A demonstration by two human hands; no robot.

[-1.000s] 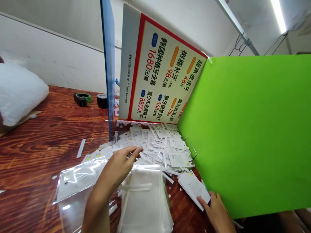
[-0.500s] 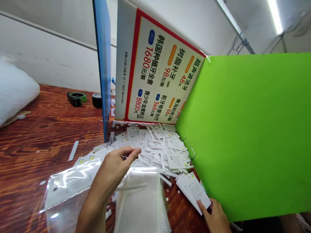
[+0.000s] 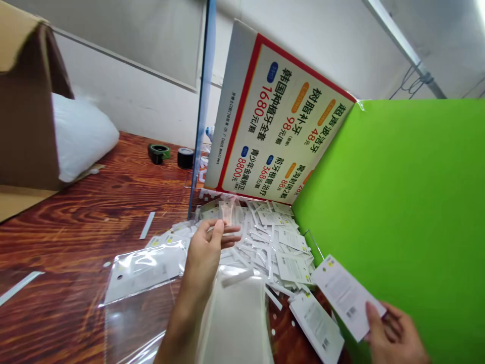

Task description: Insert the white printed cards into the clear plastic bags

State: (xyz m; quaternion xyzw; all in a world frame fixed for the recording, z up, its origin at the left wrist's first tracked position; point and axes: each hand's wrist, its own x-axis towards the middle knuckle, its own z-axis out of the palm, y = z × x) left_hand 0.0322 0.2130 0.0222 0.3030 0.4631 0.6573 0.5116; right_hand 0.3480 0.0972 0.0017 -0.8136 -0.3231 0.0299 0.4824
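Note:
My right hand (image 3: 396, 331) grips a white printed card (image 3: 348, 298) by its lower end, raised beside the green panel. Below it a small stack of similar cards (image 3: 317, 326) lies on the table. My left hand (image 3: 212, 242), fingers apart, hovers over the near edge of a heap of white cards and clear strips (image 3: 261, 237). Just past its fingertips is a blurred clear strip (image 3: 228, 211); whether it touches the hand I cannot tell. Under my left forearm lie a pile of clear plastic sleeves (image 3: 235, 323) and a clear bag (image 3: 146, 273) with a white header.
A green panel (image 3: 397, 202), a printed sign board (image 3: 280, 126) and a blue panel (image 3: 203, 111) stand around the heap. Tape rolls (image 3: 185, 157), a cardboard box (image 3: 26, 121) and a white plastic bag (image 3: 83, 136) are on the left. White strips (image 3: 147, 225) lie on the wooden table.
My right hand has lifted one card off the small stack, up and to the right. My left hand's fingers have spread from a pinch. The view has turned left, bringing the cardboard box in.

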